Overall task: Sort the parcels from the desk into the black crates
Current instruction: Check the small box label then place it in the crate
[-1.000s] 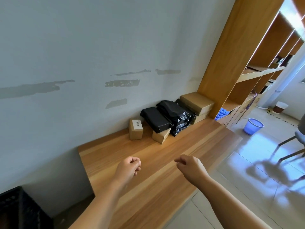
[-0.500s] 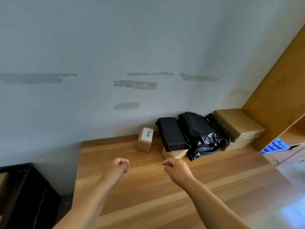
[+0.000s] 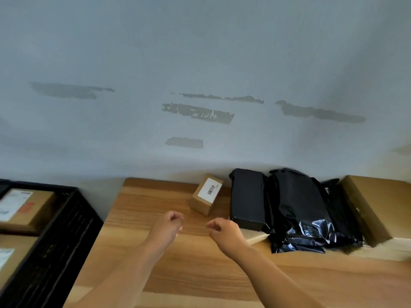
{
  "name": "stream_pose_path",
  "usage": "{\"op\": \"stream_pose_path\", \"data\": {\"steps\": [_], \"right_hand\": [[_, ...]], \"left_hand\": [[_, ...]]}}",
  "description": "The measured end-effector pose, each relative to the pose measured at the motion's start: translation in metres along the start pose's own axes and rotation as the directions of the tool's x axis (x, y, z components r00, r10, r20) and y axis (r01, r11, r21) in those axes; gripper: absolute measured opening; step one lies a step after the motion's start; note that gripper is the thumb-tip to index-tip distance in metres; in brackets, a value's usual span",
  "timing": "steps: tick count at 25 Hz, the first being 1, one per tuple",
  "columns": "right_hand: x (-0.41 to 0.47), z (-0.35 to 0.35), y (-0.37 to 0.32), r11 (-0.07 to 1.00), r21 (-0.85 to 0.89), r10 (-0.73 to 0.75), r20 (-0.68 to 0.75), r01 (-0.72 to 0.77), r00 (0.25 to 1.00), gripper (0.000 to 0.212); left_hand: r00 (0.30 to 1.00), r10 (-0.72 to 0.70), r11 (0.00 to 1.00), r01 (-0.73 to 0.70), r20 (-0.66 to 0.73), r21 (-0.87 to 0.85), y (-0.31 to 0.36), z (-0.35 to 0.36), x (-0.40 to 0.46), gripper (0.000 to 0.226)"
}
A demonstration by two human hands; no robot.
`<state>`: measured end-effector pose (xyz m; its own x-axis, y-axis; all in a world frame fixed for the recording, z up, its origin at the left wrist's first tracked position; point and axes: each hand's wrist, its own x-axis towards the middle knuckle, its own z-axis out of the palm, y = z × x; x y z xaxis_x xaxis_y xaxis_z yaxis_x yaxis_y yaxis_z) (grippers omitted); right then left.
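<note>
Parcels line the back of the wooden desk (image 3: 169,270) against the wall. A small brown box with a barcode label (image 3: 205,194) stands leftmost. Right of it a flat black parcel (image 3: 248,198) rests on a pale box (image 3: 255,237), then a crumpled black plastic bag (image 3: 298,210), then a large brown carton (image 3: 375,203). My left hand (image 3: 166,228) and my right hand (image 3: 226,235) hover over the desk just in front of the small box, both curled into loose fists and holding nothing. A black crate (image 3: 55,236) stands left of the desk.
Two labelled cardboard boxes (image 3: 22,207) lie inside the crate. The grey-blue wall with peeled paint patches (image 3: 198,113) rises straight behind the desk. The desk's left edge ends next to the crate.
The view has swung left, bringing the crate and its boxes into sight and dropping the shelving out. Both fists have stayed closed and come nearer the small barcode box.
</note>
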<state>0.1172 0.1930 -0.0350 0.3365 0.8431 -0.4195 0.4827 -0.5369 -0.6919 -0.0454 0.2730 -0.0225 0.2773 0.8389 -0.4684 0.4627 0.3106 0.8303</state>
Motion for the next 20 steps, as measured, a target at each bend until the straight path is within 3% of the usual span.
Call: {"op": "stream_pose_path", "data": {"steps": [3,7,12,16,20], "right_hand": [[0.037,0.006,-0.003,0.992,0.113,0.053,-0.012,-0.051,0.999,0.040],[0.083,0.013,-0.005,0.972,0.213,0.120,-0.064,-0.104,0.991,0.042],[0.117,0.019,-0.006,0.897,0.344,0.313,-0.051,-0.278,0.948,0.064],[0.120,0.027,-0.011,0.817,0.471,0.371,0.011,-0.332,0.929,0.057],[0.104,0.036,-0.018,0.770,0.535,0.365,0.076,-0.346,0.928,0.050]], "left_hand": [[0.999,0.024,0.998,-0.026,0.023,0.065,0.007,0.018,0.044,0.026],[0.998,0.058,0.995,-0.060,0.027,0.081,0.012,0.038,0.101,0.034],[0.988,0.009,0.998,-0.018,0.152,0.057,0.007,0.047,0.135,0.056],[0.970,-0.013,0.997,-0.006,0.243,0.078,0.004,0.040,0.134,0.062],[0.986,-0.030,0.992,0.009,0.166,0.127,0.005,0.024,0.117,0.051]]}}
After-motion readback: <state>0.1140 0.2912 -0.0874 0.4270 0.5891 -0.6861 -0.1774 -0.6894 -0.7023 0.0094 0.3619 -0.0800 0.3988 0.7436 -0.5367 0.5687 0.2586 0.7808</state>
